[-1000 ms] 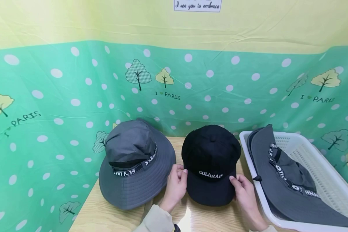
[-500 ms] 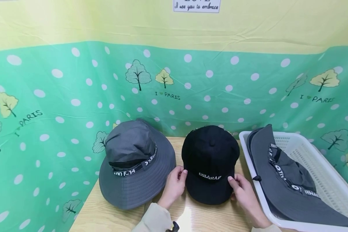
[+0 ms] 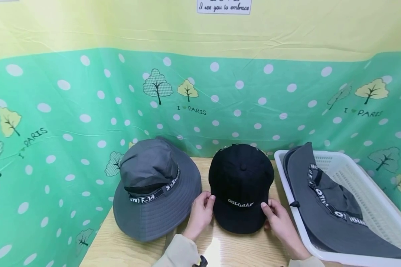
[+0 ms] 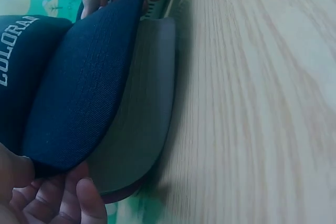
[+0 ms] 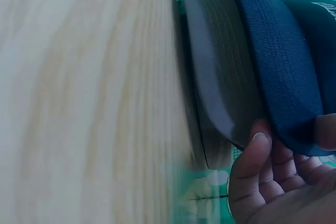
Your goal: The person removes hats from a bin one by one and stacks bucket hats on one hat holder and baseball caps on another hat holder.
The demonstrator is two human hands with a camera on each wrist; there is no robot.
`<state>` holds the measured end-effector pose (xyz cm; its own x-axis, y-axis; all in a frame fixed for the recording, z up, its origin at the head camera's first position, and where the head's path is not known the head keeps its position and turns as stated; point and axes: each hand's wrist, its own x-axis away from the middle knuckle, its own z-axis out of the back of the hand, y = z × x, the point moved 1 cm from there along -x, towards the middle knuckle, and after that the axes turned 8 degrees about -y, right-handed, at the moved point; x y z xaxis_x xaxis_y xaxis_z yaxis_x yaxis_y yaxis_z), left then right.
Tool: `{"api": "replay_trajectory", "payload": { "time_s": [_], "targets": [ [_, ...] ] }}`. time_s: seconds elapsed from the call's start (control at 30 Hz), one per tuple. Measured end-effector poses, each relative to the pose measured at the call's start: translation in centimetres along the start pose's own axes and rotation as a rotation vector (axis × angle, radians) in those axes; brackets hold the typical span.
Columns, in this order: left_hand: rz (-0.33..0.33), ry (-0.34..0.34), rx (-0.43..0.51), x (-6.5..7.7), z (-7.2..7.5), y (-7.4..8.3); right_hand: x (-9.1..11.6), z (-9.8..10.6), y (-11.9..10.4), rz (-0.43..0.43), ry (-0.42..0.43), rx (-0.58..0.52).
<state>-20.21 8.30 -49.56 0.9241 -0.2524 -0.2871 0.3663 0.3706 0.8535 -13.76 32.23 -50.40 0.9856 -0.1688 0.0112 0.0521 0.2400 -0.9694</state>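
In the head view a black baseball cap (image 3: 242, 178) with white lettering faces me in the middle of the wooden table. My left hand (image 3: 199, 216) pinches the left side of its brim, thumb on top and fingers below. On the other side my right hand (image 3: 281, 225) grips the brim the same way. Directly under the cap's brim (image 4: 84, 87), the left wrist view shows a grey-brown cap brim (image 4: 142, 111), with a gap between the two. The same lower brim (image 5: 220, 66) appears in the right wrist view, with a darker layer beneath it.
A grey bucket hat (image 3: 150, 167) with a lettered band stands left of the cap, close to my left hand. To the right, a white plastic basket (image 3: 347, 163) holds grey wide-brimmed hats (image 3: 324, 218). A green and yellow curtain (image 3: 194, 92) hangs behind the table.
The black cap has shifted slightly and looks a little smaller in the head view, with both hands still holding its brim. My right hand has moved a little left with it.
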Motion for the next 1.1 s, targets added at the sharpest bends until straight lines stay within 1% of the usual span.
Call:
{"api": "replay_trajectory", "payload": {
  "time_s": [0.1, 0.2, 0.27, 0.3, 0.37, 0.4, 0.47, 0.5, 0.53, 0.63, 0.73, 0.77, 0.83, 0.93, 1.0, 1.1],
  "targets": [
    [0.009, 0.002, 0.03, 0.0, 0.0, -0.1, 0.0, 0.0, 0.1, 0.0, -0.001, 0.006],
    [-0.009, 0.017, 0.06, 0.0, -0.1, -0.1, 0.0, -0.1, 0.0, 0.002, 0.024, 0.001],
    [-0.035, 0.045, 0.049, 0.0, -0.1, -0.1, 0.2, -0.2, 0.0, 0.001, 0.042, 0.003],
    [-0.061, 0.065, 0.03, 0.1, -0.2, -0.1, 0.3, -0.2, 0.0, -0.002, 0.052, 0.014],
    [-0.074, 0.096, 0.003, 0.3, -0.1, 0.1, 0.7, -0.3, 0.0, -0.007, 0.076, 0.061],
    [-0.071, 0.107, -0.011, 0.5, -0.1, 0.2, 0.9, -0.3, -0.1, -0.006, 0.085, 0.096],
    [-0.045, 0.119, -0.025, 0.7, -0.1, 0.5, 1.4, -0.3, -0.2, -0.001, 0.113, 0.167],
    [-0.029, 0.118, -0.023, 0.8, 0.0, 0.7, 1.6, -0.4, -0.3, 0.006, 0.125, 0.192],
    [0.003, 0.115, -0.019, 0.8, 0.1, 1.0, 1.9, -0.4, -0.4, 0.01, 0.134, 0.208],
    [0.036, 0.129, -0.047, 1.0, 0.4, 1.6, 2.7, -0.7, -0.8, 0.02, 0.135, 0.208],
    [0.037, 0.143, -0.081, 1.3, 0.7, 2.3, 3.6, -0.9, -1.4, 0.005, 0.109, 0.189],
    [0.031, 0.14, -0.086, 1.4, 0.8, 2.5, 3.9, -0.9, -1.6, -0.002, 0.099, 0.187],
    [0.01, 0.115, -0.068, 1.7, 0.9, 3.0, 4.4, -0.9, -2.0, -0.017, 0.078, 0.19],
    [-0.038, 0.054, -0.011, 2.1, 1.1, 4.2, 5.3, -0.9, -2.8, -0.034, 0.034, 0.187],
    [-0.061, 0.008, 0.025, 2.4, 1.1, 5.1, 5.9, -0.9, -3.4, -0.01, 0.016, 0.192],
    [-0.109, -0.049, 0.056, 2.9, 1.0, 6.4, 6.7, -0.9, -4.4, 0.043, 0.018, 0.209]
  ]
}}
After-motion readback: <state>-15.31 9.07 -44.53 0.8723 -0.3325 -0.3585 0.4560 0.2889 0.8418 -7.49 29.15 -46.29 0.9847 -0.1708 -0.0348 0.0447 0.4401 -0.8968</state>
